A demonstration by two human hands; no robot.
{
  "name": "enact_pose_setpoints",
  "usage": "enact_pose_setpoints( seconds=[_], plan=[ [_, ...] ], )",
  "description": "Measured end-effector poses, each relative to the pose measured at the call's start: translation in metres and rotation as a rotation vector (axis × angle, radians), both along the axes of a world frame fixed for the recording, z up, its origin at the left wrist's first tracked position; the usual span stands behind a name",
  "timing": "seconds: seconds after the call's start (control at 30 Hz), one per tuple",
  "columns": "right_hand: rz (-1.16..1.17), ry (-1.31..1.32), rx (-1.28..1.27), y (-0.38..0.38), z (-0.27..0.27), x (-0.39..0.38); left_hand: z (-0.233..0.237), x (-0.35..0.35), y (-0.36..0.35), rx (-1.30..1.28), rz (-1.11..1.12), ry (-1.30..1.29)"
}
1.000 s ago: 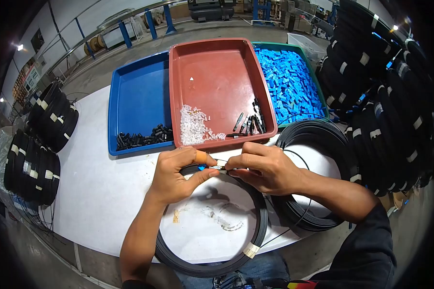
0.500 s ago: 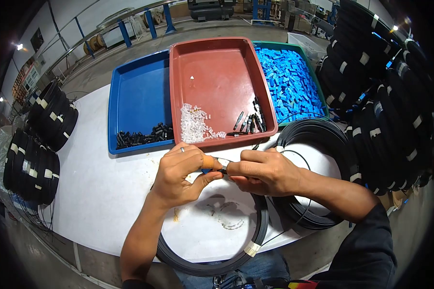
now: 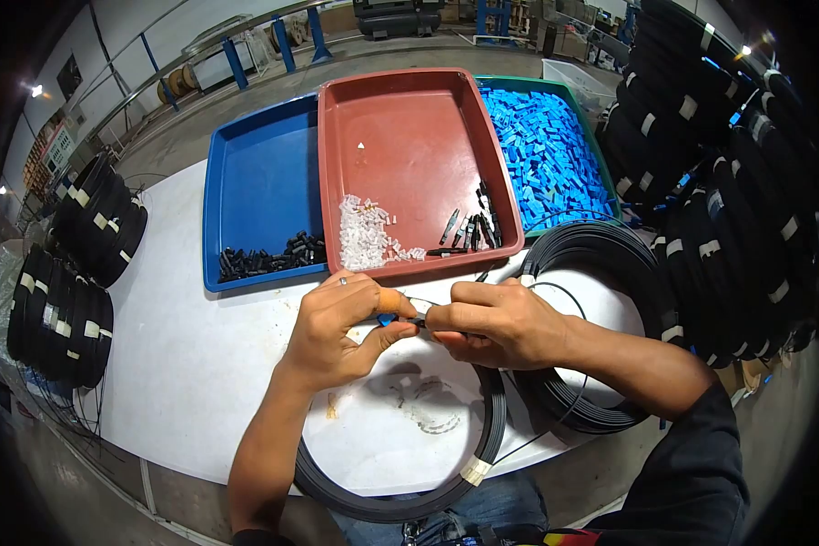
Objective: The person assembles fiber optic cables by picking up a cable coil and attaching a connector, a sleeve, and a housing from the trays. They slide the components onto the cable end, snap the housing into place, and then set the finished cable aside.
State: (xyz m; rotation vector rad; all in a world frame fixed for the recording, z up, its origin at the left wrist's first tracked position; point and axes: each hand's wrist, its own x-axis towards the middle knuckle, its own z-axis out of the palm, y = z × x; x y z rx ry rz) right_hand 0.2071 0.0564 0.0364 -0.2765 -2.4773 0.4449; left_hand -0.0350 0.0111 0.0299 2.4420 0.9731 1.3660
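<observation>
The red tray (image 3: pixel 409 127) holds white pieces (image 3: pixel 362 241); your left fingers (image 3: pixel 390 302) and right fingers (image 3: pixel 455 317) clamp the connector (image 3: pixel 419 322) between their tips.

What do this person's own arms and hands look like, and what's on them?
The left hand has an orange-tan wrap around the index finger and a silvery ring. The right hand shows neither. A dark sleeve ends near the right elbow.

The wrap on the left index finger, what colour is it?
Orange-tan: the finger wrap shows best in the head view.
</observation>
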Motion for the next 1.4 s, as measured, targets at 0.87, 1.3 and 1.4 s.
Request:
enact_pose_setpoints(
  seconds=[0.87, 1.3, 1.4],
  plan=[
    [0.0, 0.022, -0.014, 0.0, -0.001, 0.0, -0.004, -0.002, -0.001, -0.098, -0.002, -0.035],
    [-0.088, 0.078, -0.076, 0.002, -0.001, 0.0, -0.016, -0.008, 0.005, -0.31, -0.014, -0.477],
    [-0.092, 0.037, -0.123, 0.002, 0.0, 0.001, -0.012, -0.005, 0.001, -0.348, 0.029, -0.515]
  ],
)
